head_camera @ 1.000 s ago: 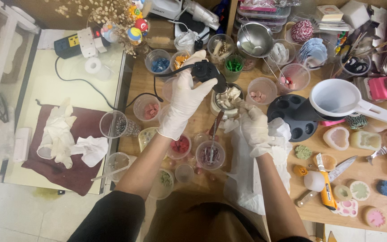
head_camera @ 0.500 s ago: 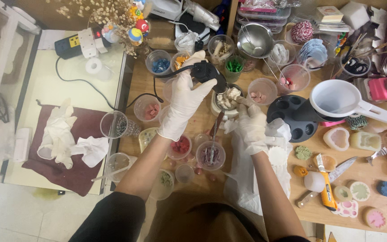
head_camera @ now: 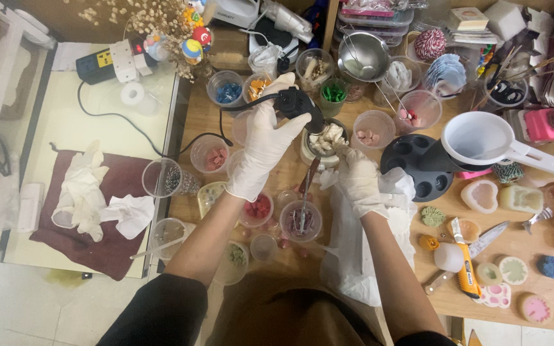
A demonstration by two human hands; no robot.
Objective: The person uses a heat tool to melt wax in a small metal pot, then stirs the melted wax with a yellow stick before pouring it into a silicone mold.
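A black corded heat tool point(head_camera: 295, 102) is held in the gloved left hand point(head_camera: 265, 144), whose grip is wrapped fully round the handle, the fingers closed over it with no gap showing. The tool's nozzle is pointed down at a small metal cup of pale wax chunks point(head_camera: 326, 142), which stands on the wooden worktop point(head_camera: 367, 282) directly under the nozzle. The cup's near rim is touched by the gloved right hand point(head_camera: 360, 179); its grip is narrow, the fingertips pinched together at the rim, though whether a chunk is held between them cannot be told. The black cord point(head_camera: 129, 125) is seen running from the tool leftwards, away from the cup, to a power strip point(head_camera: 100, 64) on the pale side table.

Just in front of the cup, nearer the person, a clear plastic cup with a stirring stick point(head_camera: 301, 219) is placed, and beside that, to the left, a cup of red pieces point(head_camera: 257, 208). To the right of the metal cup, a cup of pink pieces point(head_camera: 371, 133) is set close by, and further right a black round mould tray point(head_camera: 418, 168) is partly covered by a white funnel-like scoop point(head_camera: 482, 138). Behind the metal cup, cups of blue point(head_camera: 227, 90) and green point(head_camera: 335, 93) pieces are lined up. White paper point(head_camera: 354, 256) is spread under the right forearm. An orange utility knife point(head_camera: 464, 266) is laid well to the right of the metal cup, among small moulded shapes.
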